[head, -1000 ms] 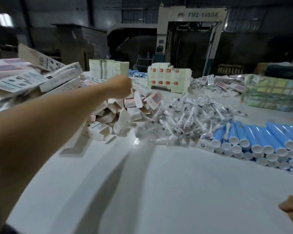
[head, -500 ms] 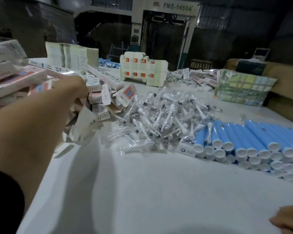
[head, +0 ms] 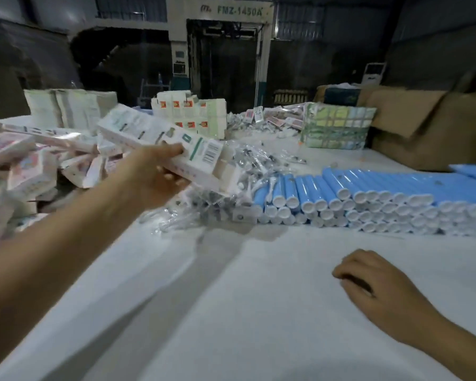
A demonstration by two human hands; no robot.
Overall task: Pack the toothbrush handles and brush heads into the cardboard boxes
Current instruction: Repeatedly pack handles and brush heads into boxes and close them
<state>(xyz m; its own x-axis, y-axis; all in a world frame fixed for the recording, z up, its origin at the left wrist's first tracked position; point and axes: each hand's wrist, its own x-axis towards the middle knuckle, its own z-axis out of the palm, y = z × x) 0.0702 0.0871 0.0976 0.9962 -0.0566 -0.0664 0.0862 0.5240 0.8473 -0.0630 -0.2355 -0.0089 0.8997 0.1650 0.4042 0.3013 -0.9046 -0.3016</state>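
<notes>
Half a second ago the left hand (head: 154,176) was buried in the carton pile (head: 33,171); now it has lifted clear, its fingers (head: 173,151) and thumb pinching a long white box (head: 165,149). The box's long axis runs from far-left down to near-right, barcoded open end past the fingers toward the bagged brush heads (head: 248,166) and blue handles (head: 368,188). The right hand (head: 379,292) has moved into view, fingers loosely curled, on the worktop (head: 231,312).

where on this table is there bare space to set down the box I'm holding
Bare white table lies in front of you, between your left hand holding the box and your right hand. Crowded: box pile left, bagged brush heads and blue handles beyond.
</notes>
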